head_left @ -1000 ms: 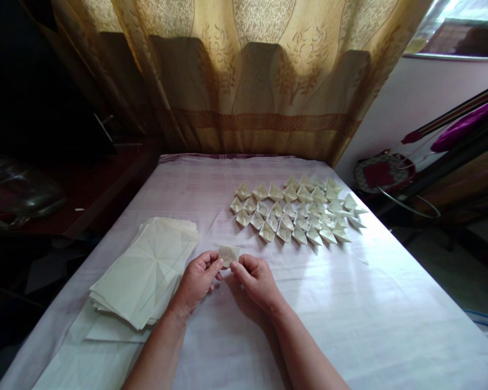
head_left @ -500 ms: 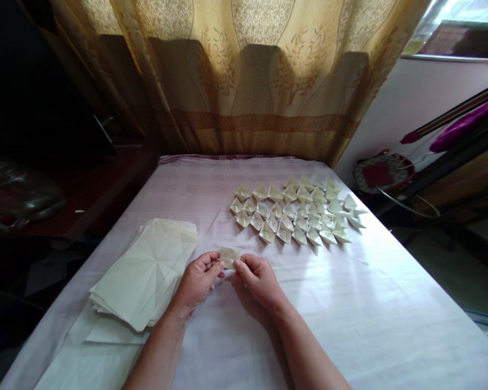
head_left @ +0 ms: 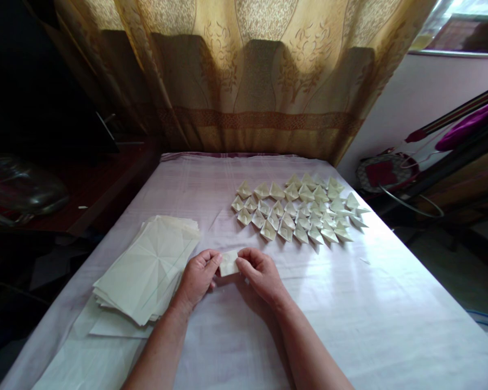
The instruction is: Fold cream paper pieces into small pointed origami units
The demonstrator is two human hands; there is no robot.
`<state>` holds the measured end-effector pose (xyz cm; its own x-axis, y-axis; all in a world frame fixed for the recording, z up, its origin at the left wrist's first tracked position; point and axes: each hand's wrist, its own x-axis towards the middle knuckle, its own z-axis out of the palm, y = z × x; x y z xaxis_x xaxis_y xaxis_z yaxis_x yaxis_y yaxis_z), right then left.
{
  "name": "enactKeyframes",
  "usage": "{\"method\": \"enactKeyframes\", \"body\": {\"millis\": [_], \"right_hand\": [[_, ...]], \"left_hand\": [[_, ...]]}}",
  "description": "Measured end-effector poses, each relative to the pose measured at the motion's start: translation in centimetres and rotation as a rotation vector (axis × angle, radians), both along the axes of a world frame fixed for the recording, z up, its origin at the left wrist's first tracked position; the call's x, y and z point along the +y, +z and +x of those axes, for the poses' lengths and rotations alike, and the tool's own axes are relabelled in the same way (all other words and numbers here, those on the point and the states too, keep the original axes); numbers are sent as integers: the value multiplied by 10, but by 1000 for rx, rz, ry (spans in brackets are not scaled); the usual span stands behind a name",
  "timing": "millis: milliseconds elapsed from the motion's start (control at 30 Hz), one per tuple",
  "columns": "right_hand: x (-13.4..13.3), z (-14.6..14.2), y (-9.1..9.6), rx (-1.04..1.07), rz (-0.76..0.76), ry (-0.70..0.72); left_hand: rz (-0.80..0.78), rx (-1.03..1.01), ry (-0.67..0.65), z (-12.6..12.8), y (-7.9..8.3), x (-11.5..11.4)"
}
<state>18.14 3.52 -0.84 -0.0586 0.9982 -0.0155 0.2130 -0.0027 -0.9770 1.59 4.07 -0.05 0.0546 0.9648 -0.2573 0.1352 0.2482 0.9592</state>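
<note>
Between my two hands is a small folded piece of paper (head_left: 228,264), cream-coloured and roughly rectangular, held just above the cloth. My left hand (head_left: 199,272) pinches its left edge between thumb and fingers. On the right edge, my right hand (head_left: 261,272) pinches it the same way; the fingers behind the paper are partly hidden. Beyond my hands, to the right, several folded paper boats (head_left: 287,219) stand in close rows. To the left of my left hand lies a stack of creased paper sheets (head_left: 148,265), with fold lines meeting near its middle.
A pale cloth covers the table (head_left: 350,319). Loose larger paper (head_left: 81,352) lies under the stack at the near left. A gold patterned curtain (head_left: 252,81) hangs behind the far edge. At the right stands a round patterned bag (head_left: 384,172); at the left is a dark red cabinet (head_left: 106,189).
The small folded paper has tilted and turned over a little between my fingers, its lower part now showing more. Both hands keep their grip; the view has shifted slightly.
</note>
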Motion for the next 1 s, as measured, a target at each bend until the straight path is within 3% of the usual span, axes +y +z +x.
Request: {"method": "enactKeyframes", "body": {"millis": [100, 200, 333, 400, 467, 600, 767, 1000], "right_hand": [[2, 2, -10, 39, -1, -58], [4, 10, -12, -180, 66, -80], [4, 21, -4, -584, 126, -106], [5, 24, -1, -695, 151, -100], [4, 24, 0, -743, 178, -77], [3, 22, -2, -770, 237, -57], [2, 20, -3, -851, 285, -8], [1, 18, -6, -866, 332, -21]], "left_hand": [[7, 1, -40, 1, -5, 0], [103, 132, 8, 3, -12, 0], [456, 437, 66, 6, -15, -3], [683, 590, -16, 8, -16, -6], [802, 708, -125, 10, -17, -10], [791, 872, -238, 12, -18, -15], [719, 910, -263, 13, -15, -15], [773, 1032, -341, 6, -19, -29]]}}
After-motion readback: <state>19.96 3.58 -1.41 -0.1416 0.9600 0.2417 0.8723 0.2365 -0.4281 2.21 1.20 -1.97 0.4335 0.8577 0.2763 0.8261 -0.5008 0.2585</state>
